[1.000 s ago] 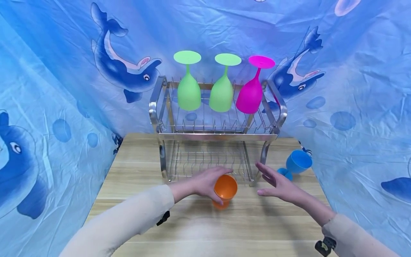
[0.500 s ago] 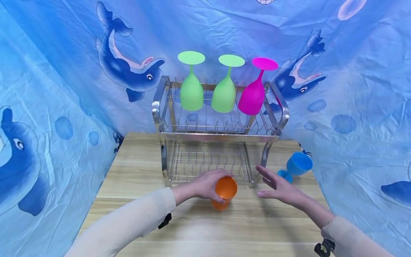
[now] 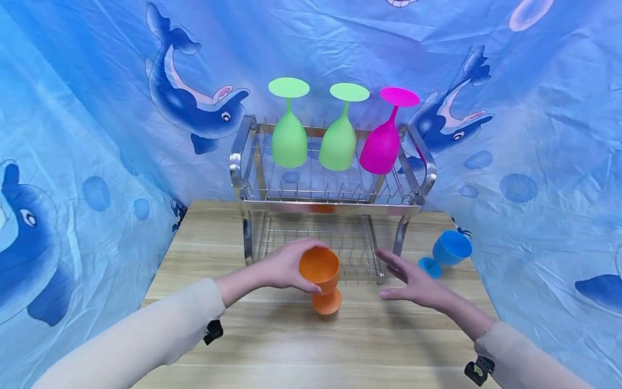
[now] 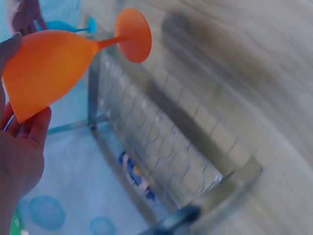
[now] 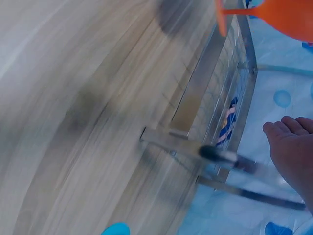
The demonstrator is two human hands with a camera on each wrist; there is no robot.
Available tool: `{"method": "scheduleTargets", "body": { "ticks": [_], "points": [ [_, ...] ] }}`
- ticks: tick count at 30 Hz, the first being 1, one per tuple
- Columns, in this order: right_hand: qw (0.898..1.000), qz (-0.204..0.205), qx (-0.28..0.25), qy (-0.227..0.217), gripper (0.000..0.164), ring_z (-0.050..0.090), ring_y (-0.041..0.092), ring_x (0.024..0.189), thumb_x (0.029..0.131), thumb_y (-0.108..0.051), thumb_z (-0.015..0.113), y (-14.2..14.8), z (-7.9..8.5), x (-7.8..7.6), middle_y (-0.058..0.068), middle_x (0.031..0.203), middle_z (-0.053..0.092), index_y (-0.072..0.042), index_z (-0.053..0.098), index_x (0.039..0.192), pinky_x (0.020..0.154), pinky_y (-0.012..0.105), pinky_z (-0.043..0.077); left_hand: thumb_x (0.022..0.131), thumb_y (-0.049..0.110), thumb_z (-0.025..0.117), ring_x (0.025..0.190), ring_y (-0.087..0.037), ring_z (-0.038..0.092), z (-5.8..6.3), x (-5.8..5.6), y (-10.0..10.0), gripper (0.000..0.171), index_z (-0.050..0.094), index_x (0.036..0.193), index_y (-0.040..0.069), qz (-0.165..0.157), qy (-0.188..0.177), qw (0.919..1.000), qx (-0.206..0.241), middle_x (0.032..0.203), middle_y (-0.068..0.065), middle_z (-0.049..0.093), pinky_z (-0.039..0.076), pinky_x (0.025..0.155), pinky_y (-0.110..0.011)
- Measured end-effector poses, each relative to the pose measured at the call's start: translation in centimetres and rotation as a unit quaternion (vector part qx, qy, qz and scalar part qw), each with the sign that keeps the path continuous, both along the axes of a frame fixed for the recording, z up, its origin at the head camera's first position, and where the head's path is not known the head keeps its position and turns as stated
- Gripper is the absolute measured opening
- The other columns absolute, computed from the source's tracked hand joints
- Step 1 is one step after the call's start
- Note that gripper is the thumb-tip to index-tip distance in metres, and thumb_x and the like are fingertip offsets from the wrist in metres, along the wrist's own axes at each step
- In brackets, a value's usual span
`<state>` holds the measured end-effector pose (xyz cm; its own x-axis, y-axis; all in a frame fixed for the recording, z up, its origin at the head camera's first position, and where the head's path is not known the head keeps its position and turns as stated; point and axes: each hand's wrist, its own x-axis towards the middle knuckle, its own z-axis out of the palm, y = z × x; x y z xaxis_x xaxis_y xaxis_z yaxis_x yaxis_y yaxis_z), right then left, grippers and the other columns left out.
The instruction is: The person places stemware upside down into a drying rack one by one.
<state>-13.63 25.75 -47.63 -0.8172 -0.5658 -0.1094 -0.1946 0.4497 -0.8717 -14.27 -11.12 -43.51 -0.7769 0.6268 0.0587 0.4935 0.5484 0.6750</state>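
An orange plastic goblet (image 3: 324, 278) hangs upright and slightly tilted over the table, in front of a metal dish rack (image 3: 272, 206). My left hand (image 3: 286, 266) grips its bowl near the rim, thumb on the near side and fingers on the far side. In the left wrist view the goblet's foot (image 4: 134, 35) stands clear of the tabletop, with its shadow apart. My right hand (image 3: 413, 283) hovers by the rack's right front leg, fingers extended and holding nothing; the right wrist view shows its fingers and palm (image 5: 296, 149).
On the rack's upper tier, two green goblets (image 3: 289, 141) and a magenta goblet (image 3: 381, 147) stand upside down. A blue goblet (image 3: 451, 248) lies on its side at the table's right. Blue dolphin-print sheeting (image 3: 544, 135) surrounds the wooden table (image 3: 311, 351).
My left hand has moved left with the orange goblet and lifted it, so its foot now shows fully. My right hand has shifted slightly left. The other goblets stay put.
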Motion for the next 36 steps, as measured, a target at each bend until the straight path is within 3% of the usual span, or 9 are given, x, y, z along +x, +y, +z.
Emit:
{"method": "scheduleTargets", "body": {
  "ticks": [8, 13, 20, 26, 36],
  "points": [
    [0.999, 0.034, -0.034, 0.01, 0.098, 0.033, 0.042, 0.158, 0.09, -0.03, 0.089, -3.8, -0.3, -0.2, 0.011, 0.173, 0.034, -0.014, 0.032, 0.169, 0.124, 0.051, 0.035, 0.072, 0.038, 0.1, 0.118, -0.017, 0.061, 4.2, 0.7, -2.8, 0.085, 0.06, 0.146, 0.024, 0.021, 0.005, 0.9993, 0.032, 0.134, 0.009, 0.066, 0.06, 0.094, -0.037],
    [0.995, 0.052, -0.062, 0.059, 0.091, 0.04, 0.037, 0.155, 0.09, -0.023, 0.09, -6.8, -0.5, -0.2, 0.009, 0.169, 0.042, -0.012, 0.04, 0.165, 0.123, 0.045, 0.038, 0.073, 0.037, 0.101, 0.122, -0.016, 0.059, 5.5, 1.1, -4.1, 0.086, 0.059, 0.147, 0.026, 0.041, -0.011, 0.9969, 0.067, 0.135, 0.01, 0.065, 0.06, 0.098, -0.04],
    [0.991, 0.038, -0.075, 0.102, 0.078, 0.055, 0.033, 0.145, 0.088, -0.022, 0.091, -10.3, 0.7, -0.3, 0.005, 0.157, 0.058, -0.014, 0.055, 0.157, 0.117, 0.057, 0.045, 0.075, 0.033, 0.1, 0.127, -0.02, 0.06, 5.7, 2.0, -5.9, 0.085, 0.058, 0.148, 0.028, 0.083, -0.025, 0.9905, 0.107, 0.138, 0.006, 0.064, 0.059, 0.104, -0.051],
    [0.989, 0.043, -0.071, 0.122, 0.066, 0.065, 0.025, 0.133, 0.087, -0.026, 0.092, -12.2, 1.0, -0.6, 0.001, 0.145, 0.068, -0.015, 0.066, 0.147, 0.111, 0.044, 0.055, 0.077, 0.033, 0.099, 0.132, -0.025, 0.061, 5.3, 2.8, -6.6, 0.084, 0.057, 0.149, 0.029, 0.109, -0.043, 0.9835, 0.138, 0.142, 0.003, 0.063, 0.057, 0.107, -0.054],
    [0.987, 0.046, -0.054, 0.146, 0.043, 0.073, 0.013, 0.108, 0.09, -0.022, 0.089, -14.1, 1.8, -0.8, -0.006, 0.12, 0.078, -0.015, 0.077, 0.131, 0.099, 0.036, 0.062, 0.079, 0.027, 0.097, 0.128, -0.026, 0.066, 4.9, 3.8, -7.1, 0.084, 0.054, 0.152, 0.025, 0.133, -0.048, 0.9746, 0.174, 0.143, -0.002, 0.063, 0.06, 0.103, -0.047]
  ]
}}
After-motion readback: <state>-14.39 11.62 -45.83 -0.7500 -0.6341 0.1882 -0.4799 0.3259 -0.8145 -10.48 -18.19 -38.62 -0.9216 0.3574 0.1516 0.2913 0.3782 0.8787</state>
